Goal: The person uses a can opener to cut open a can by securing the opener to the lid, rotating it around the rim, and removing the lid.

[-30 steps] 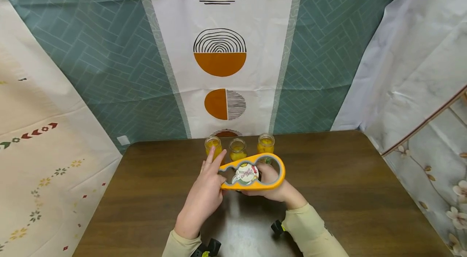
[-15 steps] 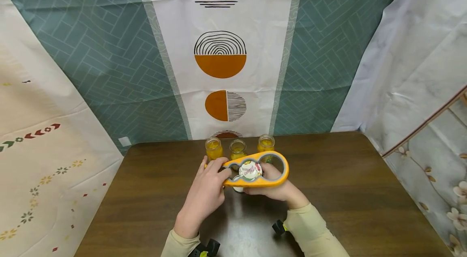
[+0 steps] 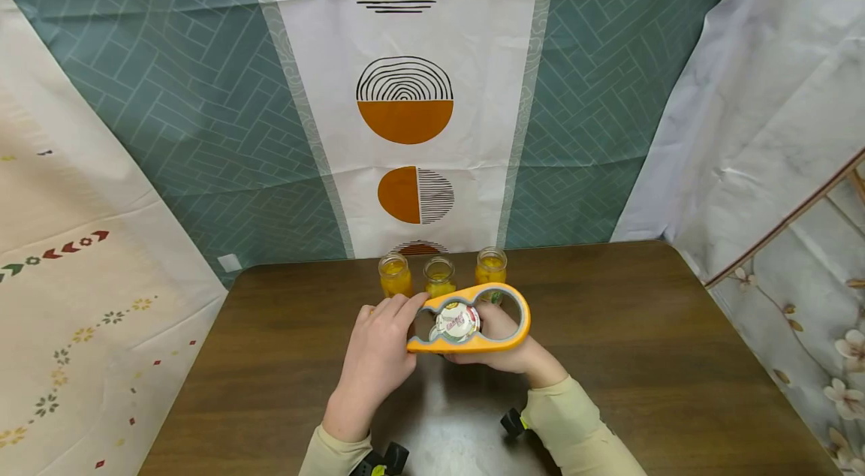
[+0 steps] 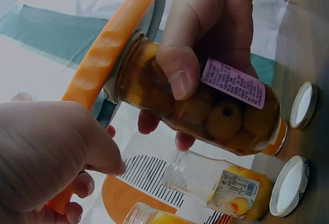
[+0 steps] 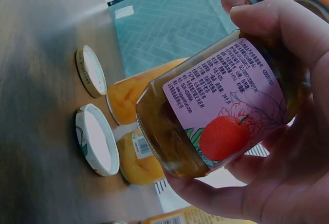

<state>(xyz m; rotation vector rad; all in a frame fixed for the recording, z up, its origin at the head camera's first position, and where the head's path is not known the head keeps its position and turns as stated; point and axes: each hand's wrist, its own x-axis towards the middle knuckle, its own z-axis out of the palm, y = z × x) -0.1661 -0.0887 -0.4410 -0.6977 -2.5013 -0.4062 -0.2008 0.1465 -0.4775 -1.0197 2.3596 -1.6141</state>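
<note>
In the head view my left hand (image 3: 375, 347) grips the left end of an orange jar opener (image 3: 473, 344) with a grey scalloped inner edge. My right hand (image 3: 507, 341) holds a glass jar (image 5: 216, 106) from below and the side, its thumb across the glass. Round fruit fills this jar, and a pink-purple label with a red fruit picture wraps it. Its printed lid (image 3: 457, 321) sits within the opener's middle hollow. The left wrist view shows the jar tilted, with the opener around its lid end. Part of the left hand's grip is hidden there.
Three lidless jars of yellow fruit stand along the back of the brown table (image 3: 284, 356): a left jar (image 3: 395, 277), a middle jar (image 3: 440, 278) and a right jar (image 3: 491, 268). Two loose lids lie on the table, a larger lid (image 5: 97, 139) beside another lid (image 5: 91, 71).
My left hand's raised, spread fingers have come down and curled around the opener's end. Opener and jar moved slightly right, then back left. The right hand keeps its hold.
</note>
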